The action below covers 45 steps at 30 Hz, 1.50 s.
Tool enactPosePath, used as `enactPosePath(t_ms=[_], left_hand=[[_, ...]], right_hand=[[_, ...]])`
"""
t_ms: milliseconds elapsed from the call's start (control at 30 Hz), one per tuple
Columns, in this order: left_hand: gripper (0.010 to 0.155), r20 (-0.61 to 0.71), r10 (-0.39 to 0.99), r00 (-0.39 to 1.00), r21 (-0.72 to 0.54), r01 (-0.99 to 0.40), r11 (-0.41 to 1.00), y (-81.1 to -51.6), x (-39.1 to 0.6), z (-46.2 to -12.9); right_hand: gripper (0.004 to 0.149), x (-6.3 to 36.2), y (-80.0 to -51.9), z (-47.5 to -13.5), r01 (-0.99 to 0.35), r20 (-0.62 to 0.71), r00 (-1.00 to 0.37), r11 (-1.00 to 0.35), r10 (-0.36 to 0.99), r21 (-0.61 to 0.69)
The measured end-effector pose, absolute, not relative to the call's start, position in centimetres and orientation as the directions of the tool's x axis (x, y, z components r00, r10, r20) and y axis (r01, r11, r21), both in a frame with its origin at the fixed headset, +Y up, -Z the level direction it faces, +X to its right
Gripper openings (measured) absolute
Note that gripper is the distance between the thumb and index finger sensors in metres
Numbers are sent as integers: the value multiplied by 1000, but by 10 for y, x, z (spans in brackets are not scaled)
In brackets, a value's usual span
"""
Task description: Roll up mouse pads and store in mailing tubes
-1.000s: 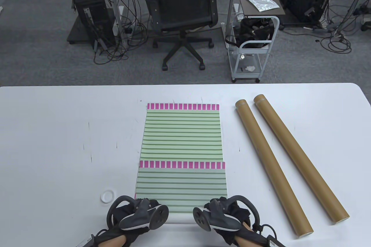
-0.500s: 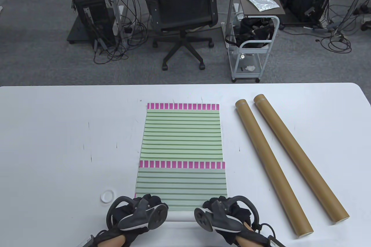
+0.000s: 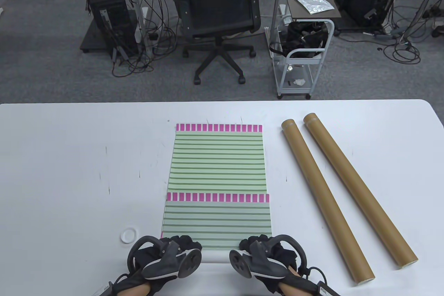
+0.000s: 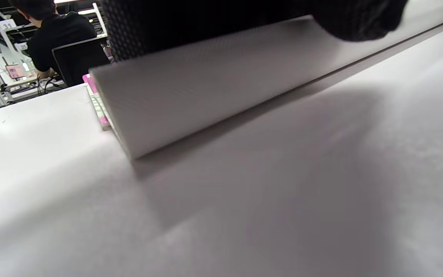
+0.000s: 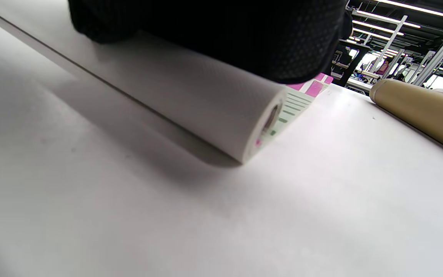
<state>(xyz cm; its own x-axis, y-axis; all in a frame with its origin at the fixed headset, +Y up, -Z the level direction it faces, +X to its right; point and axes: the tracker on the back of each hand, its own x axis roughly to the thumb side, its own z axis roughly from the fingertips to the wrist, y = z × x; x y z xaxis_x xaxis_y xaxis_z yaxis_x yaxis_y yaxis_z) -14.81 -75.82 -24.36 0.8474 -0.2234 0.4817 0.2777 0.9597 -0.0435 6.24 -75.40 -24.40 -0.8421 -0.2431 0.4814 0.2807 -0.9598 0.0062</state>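
Two green-striped mouse pads with pink end bands lie in the middle of the white table (image 3: 69,171). The far pad (image 3: 218,160) lies flat. The near pad (image 3: 216,221) overlaps it, and its near end is rolled into a white roll (image 3: 215,257). My left hand (image 3: 178,243) grips the roll's left end (image 4: 190,100). My right hand (image 3: 257,242) grips its right end (image 5: 221,111), where the spiral opening shows. Gloved fingers (image 5: 225,34) curl over the top of the roll in both wrist views. Two brown mailing tubes (image 3: 326,199) (image 3: 359,188) lie slantwise to the right.
A small white ring-shaped cap (image 3: 128,235) lies left of my left hand. The nearer tube (image 5: 421,111) lies close to the roll's right end. Beyond the table's far edge stand an office chair (image 3: 218,15) and a small cart (image 3: 301,56).
Both hands have moved slightly away from me, turning the roll forward over the near pad. Fewer green stripes show in front of the hands now.
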Motion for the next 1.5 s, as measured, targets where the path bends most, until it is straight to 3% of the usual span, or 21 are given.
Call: enactPosePath(t_ms=[67,133,233,433,567,733,900,1200,1333,1433,1500], left_hand=[[55,462,-262,847,-12,301,953,-759,-149,-244],[55,450,-244,859,-31,288,957,-759,-149,-245],[55,453,-248,856,-32,294,955,-758,-149,-245],[53,488,-188,852,-102,270,957,-755,-149,-243],[48,483,-190,855,-83,261,962,-756,-148,-242],[46,463,-197,864,-95,269,958,-756,-146,-246],[46,445,-152,882,-138,236,962,-759,-150,-250],[55,474,-129,871,-128,212,969,-758,-163,-251],[51,449,-26,893,-190,124,974,-756,-170,-257],[49,484,-4,875,-236,136,962,-754,-169,-256],[49,490,-40,871,-200,157,967,-754,-168,-254]], right_hand=[[52,64,-755,-244,279,491,-842,-959,-223,42],[64,65,-756,-242,274,495,-845,-959,-203,76],[55,63,-756,-242,296,492,-830,-955,-264,-13],[54,62,-751,-244,295,515,-832,-951,-208,92],[56,63,-750,-243,315,510,-828,-945,-232,82],[51,66,-737,-243,241,504,-840,-970,-201,15],[52,60,-747,-240,306,510,-809,-950,-293,-60],[51,59,-747,-239,332,506,-809,-943,-299,-25],[51,62,-744,-239,325,502,-823,-945,-268,29],[50,62,-741,-238,322,517,-823,-943,-234,87],[50,61,-741,-236,326,512,-825,-941,-240,84]])
